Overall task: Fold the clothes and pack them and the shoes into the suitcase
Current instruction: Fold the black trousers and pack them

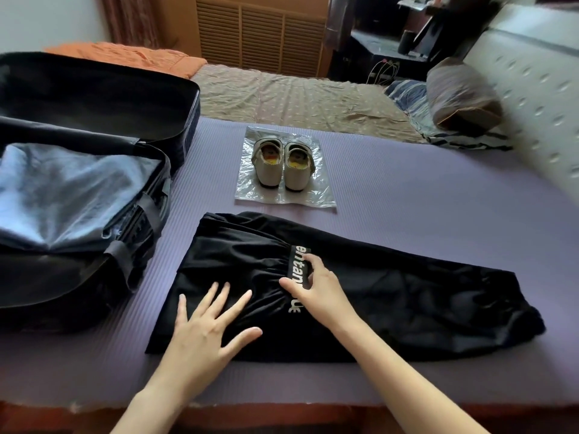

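Note:
Black trousers (391, 296) lie partly folded on the purple mat (423, 202), with a lettered waistband in the middle. My left hand (206, 330) rests flat on the left part of the cloth, fingers spread. My right hand (316, 286) pinches the lettered waistband between thumb and fingers. An open black suitcase (94, 98) stands at the left, and a folded light-blue garment (62, 195) lies in its near half. A pair of beige shoes (282, 167) sits on a clear plastic bag (316, 195) beyond the trousers.
Beyond the mat, the bed has a brown patterned sheet (297, 98) and an orange cloth (131, 56) at the far left. A dark pillow (460, 92) and a padded headboard (539, 98) are at the right. The mat's near edge runs just below my wrists.

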